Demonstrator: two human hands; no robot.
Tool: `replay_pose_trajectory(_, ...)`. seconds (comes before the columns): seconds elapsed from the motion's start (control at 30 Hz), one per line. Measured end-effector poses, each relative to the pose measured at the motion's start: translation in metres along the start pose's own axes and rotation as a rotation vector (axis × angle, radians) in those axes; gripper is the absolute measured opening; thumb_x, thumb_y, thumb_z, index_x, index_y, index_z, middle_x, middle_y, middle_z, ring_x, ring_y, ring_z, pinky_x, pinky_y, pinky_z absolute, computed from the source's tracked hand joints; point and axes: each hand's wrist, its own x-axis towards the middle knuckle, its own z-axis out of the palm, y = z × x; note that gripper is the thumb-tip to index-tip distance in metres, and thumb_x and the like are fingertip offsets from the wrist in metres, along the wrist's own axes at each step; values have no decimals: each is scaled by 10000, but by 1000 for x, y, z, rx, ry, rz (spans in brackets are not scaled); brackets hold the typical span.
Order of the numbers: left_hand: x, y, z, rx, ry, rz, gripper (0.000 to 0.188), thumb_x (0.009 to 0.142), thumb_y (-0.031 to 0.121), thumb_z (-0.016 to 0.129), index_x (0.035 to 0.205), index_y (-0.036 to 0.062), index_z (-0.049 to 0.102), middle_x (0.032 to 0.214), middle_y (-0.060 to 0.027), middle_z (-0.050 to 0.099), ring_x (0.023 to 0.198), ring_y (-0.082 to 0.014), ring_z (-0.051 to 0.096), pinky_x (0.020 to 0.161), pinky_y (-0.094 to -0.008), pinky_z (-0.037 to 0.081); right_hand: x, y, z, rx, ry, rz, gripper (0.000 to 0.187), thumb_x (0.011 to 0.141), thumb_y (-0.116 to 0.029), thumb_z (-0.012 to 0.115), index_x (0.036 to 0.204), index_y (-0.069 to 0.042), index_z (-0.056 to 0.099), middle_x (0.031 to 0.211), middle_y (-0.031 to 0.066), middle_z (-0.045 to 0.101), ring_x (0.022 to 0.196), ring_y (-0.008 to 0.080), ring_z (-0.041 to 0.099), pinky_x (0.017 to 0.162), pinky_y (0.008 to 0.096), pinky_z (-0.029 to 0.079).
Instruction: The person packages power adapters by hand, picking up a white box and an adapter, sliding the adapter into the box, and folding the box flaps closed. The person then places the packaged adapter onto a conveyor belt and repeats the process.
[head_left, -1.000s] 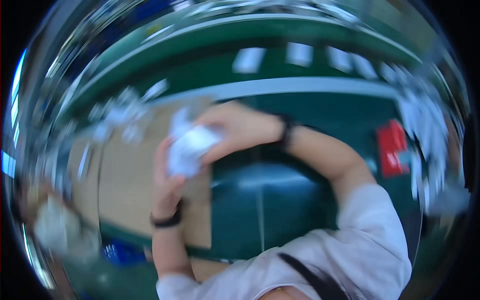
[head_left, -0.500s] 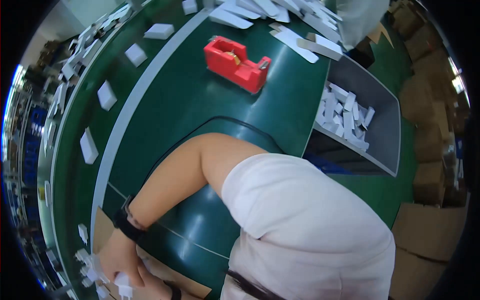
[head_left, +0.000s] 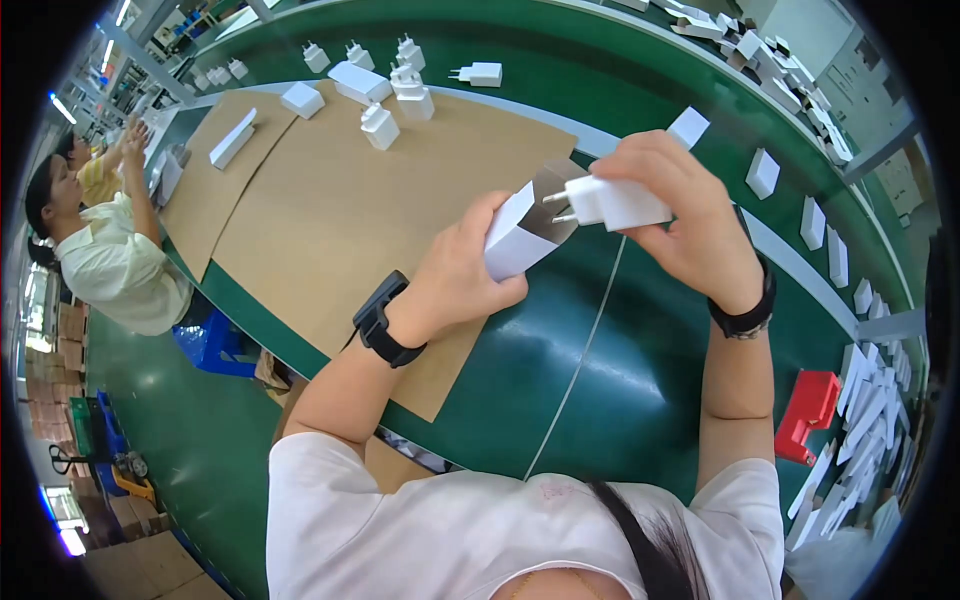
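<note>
In my left hand [head_left: 465, 262] is a small white box [head_left: 520, 235], its open end tilted up toward the right. My right hand [head_left: 690, 205] grips a white plug charger [head_left: 622, 203] from above. The charger's two round pins point left, right at the box's open end; whether they touch it I cannot tell. Farther back on the brown cardboard sheet [head_left: 330, 210] stand several more white chargers [head_left: 380, 127], pins up. Closed white boxes [head_left: 360, 82] lie among them and to their left.
Beyond the sheet, a green conveyor belt [head_left: 560, 55] carries spaced white boxes [head_left: 763, 173]. A red tape dispenser [head_left: 807, 417] stands at the right, beside a heap of flat white boxes [head_left: 860, 440]. At the far left, a co-worker [head_left: 115, 240] sits at the same bench.
The view has swung left, away from the grey bin. Both hands have come up from the charger cluster; the left now holds an open white box, the right a charger.
</note>
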Motion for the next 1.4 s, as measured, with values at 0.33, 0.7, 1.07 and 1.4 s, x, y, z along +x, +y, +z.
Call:
replay_pose_trajectory(0.33,6,-7,13,85,-107,24,639,619,133,660,1183,49,372,991,-216,573,880,-401,571,750,-408,479,-6,12,9,-165,-278,-8,440,608,156,581,993,-57,591,903,109,521,834,301,554,696,335,467)
replay_pose_trajectory(0.7,3,-14,17,85,-168,53,649,621,156,658,1184,45,356,973,-249,570,876,-428,574,747,-431,477,-3,26,18,-42,-330,15,355,660,92,607,983,-55,597,937,113,548,851,314,569,723,330,471)
replay_pose_trajectory(1.07,6,-17,14,-109,-176,-31,633,615,174,665,1159,50,366,975,-226,568,890,-394,588,776,-414,473,2,31,26,49,-256,12,383,627,127,632,966,-32,546,981,108,597,899,297,577,738,314,480)
replay_pose_trajectory(1.4,15,-20,5,-198,-5,-123,647,623,169,676,1167,30,357,1049,-209,549,950,-349,573,824,-400,460,8,47,28,222,-68,124,635,741,-257,719,1304,-94,474,1277,59,516,1036,181,515,814,283,430)
